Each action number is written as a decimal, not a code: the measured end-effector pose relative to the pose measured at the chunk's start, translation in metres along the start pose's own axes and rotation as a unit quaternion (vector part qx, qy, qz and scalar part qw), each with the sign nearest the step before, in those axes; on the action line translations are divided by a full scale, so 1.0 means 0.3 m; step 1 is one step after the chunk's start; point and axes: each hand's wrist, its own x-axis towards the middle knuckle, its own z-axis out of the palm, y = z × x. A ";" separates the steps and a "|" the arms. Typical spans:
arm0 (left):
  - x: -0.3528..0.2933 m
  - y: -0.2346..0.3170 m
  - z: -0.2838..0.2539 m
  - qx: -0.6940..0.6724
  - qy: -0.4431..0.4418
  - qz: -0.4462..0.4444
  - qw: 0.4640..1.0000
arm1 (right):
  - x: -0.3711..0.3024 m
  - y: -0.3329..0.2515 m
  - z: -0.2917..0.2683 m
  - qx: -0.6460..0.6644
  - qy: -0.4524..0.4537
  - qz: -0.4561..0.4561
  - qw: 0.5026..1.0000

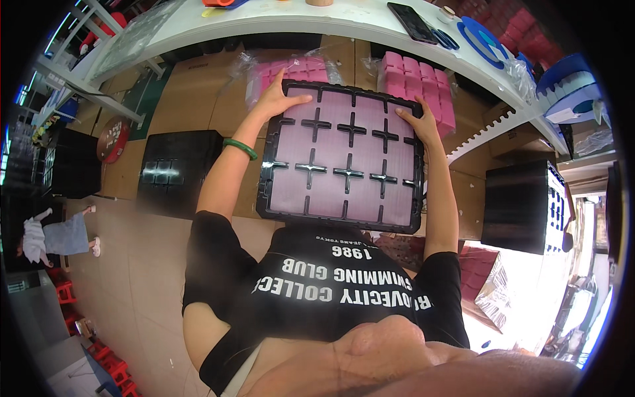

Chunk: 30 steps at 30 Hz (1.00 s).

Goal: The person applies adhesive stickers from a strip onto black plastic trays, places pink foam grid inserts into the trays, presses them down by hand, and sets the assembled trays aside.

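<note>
A black plastic tray (357,78) with raised cross-shaped dividers lies level in front of me, close to my body. Pale pink-lilac flat surfaces (331,151) show between the dividers; whether they are pads or sheets I cannot tell. At the tray's far left corner, my left hand (280,100) grips the rim, thumb lying over the top. My right hand (419,122) holds the far right corner the same way, its fingers partly hidden behind the edge. A green bangle (239,148) circles my left wrist.
Pink block-shaped pieces (417,83) and a plastic-wrapped pink bundle (294,68) sit beyond the tray. A white shelf (278,25) carries a phone (411,23) and blue round items (481,41). Stacks of black trays (177,173) stand left and right (519,206). Another person (63,235) is far left.
</note>
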 end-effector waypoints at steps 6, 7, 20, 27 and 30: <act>-0.095 -0.001 -0.025 -0.105 0.098 -0.036 0.989 | -0.079 0.026 -0.052 -0.024 0.082 -0.048 0.995; -0.161 -0.023 -0.041 -0.114 0.115 -0.036 0.986 | -0.145 -0.011 -0.055 -0.053 0.073 -0.067 0.994; -0.617 0.245 -0.079 0.088 0.130 0.133 0.979 | -0.834 -0.167 -0.077 -0.191 0.032 -0.194 0.962; -0.460 0.212 -0.049 0.136 0.098 0.187 0.968 | -0.561 -0.202 -0.116 -0.110 0.116 -0.220 0.962; -0.394 0.290 0.024 0.124 0.089 0.272 0.950 | -0.312 -0.172 -0.087 -0.178 0.103 -0.232 0.951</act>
